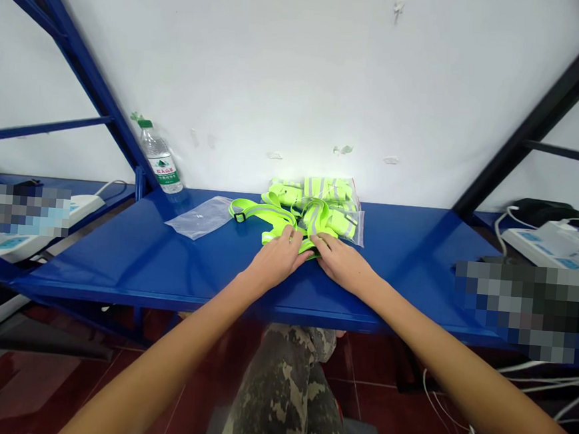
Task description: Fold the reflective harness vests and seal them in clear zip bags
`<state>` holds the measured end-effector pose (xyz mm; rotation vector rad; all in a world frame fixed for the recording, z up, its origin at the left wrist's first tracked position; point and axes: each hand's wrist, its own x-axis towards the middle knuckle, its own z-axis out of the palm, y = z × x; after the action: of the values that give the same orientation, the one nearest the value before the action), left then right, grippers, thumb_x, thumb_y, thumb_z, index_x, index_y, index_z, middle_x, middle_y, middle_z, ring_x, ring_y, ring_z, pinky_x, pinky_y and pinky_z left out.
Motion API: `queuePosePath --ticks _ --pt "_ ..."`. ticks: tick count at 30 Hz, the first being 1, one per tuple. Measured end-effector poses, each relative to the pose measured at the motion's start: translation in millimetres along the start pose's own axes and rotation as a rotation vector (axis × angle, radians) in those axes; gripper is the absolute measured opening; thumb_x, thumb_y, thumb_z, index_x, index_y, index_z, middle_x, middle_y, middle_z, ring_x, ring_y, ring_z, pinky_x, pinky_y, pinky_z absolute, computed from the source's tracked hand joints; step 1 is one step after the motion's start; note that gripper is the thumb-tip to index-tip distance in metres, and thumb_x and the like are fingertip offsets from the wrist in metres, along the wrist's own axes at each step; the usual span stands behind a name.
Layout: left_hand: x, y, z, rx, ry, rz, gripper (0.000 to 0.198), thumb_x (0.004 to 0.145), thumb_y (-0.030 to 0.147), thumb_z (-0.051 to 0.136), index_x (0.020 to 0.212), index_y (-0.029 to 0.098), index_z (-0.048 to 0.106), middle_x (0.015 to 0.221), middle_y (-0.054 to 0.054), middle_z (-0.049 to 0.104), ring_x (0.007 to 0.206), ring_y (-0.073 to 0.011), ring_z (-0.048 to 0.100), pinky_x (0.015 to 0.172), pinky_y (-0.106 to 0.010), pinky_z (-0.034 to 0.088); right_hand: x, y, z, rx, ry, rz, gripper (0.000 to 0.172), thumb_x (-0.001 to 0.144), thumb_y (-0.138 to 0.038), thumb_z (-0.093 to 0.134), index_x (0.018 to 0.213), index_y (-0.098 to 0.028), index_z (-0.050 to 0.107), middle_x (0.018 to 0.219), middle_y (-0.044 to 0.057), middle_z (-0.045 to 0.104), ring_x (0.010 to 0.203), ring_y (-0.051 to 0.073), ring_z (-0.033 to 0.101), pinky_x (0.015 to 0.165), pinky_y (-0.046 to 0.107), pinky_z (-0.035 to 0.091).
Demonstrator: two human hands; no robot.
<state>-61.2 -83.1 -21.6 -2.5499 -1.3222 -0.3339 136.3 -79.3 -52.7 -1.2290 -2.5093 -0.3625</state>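
The left hand [276, 259] and right hand [342, 261] rest open, fingers unclenched and grasping nothing, on a neon-yellow reflective vest [289, 218] lying under and ahead of the fingertips, where flat, even pressure suits smoothing its webbing, a clear plastic bag [199, 216] left of the fingers

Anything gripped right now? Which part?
No clear grip: left hand and right hand lie flat on the lower edge of the neon reflective vest.
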Motion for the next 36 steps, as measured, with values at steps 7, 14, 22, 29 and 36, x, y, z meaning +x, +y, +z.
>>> queuePosePath --ticks 7,14,22,29,36 --pt "-26 2 3.4 -0.133 0.114 -0.065 0.068 0.083 0.069 0.056 0.124 0.014 0.053 0.134 -0.021 0.047 0.124 -0.0370 0.050 0.099 -0.049 0.048 3 -7 -12 0.053 -0.129 0.043 0.033 0.096 -0.015 0.045 0.127 -0.010 0.055 0.122 0.018 0.065 0.106 0.028 0.066 0.087 0.039 0.054" --pt "-28 -6 6.9 -0.384 0.069 -0.142 0.032 0.098 0.040 0.049 0.117 0.018 0.061 0.111 -0.011 0.059 0.101 -0.0244 0.060 0.088 -0.037 0.050 -2 -3 -10 0.379 -0.013 0.053 0.034 0.101 -0.033 0.044 0.126 -0.013 0.056 0.122 0.015 0.067 0.107 0.027 0.066 0.090 0.040 0.052" --pt "-15 -19 16.2 -0.695 0.132 -0.047 0.036 0.095 0.048 0.052 0.085 0.017 0.067 0.099 -0.008 0.060 0.097 -0.0210 0.057 0.092 -0.035 0.045 -5 4 3 0.638 0.157 0.094 0.029 0.099 -0.043 0.048 0.107 -0.019 0.062 0.123 0.014 0.058 0.122 0.027 0.052 0.105 0.045 0.044" --pt "-6 -18 20.1 -0.787 0.121 -0.155 0.048 0.097 0.051 0.045 0.070 0.017 0.064 0.085 -0.005 0.063 0.085 -0.0189 0.058 0.082 -0.033 0.043 0 -1 1 0.868 0.065 0.321 0.037 0.096 -0.047 0.049 0.111 -0.016 0.062 0.116 0.011 0.065 0.106 0.024 0.062 0.089 0.037 0.049" --pt "-2 -14 16.1 -0.840 0.148 -0.149 0.029 0.098 0.039 0.047 0.087 0.017 0.060 0.083 -0.002 0.066 0.077 -0.0147 0.059 0.071 -0.027 0.039 5 -12 -5 0.817 0.073 0.410 0.036 0.096 -0.048 0.046 0.089 -0.017 0.065 0.081 0.003 0.064 0.073 0.017 0.058 0.066 0.029 0.041"
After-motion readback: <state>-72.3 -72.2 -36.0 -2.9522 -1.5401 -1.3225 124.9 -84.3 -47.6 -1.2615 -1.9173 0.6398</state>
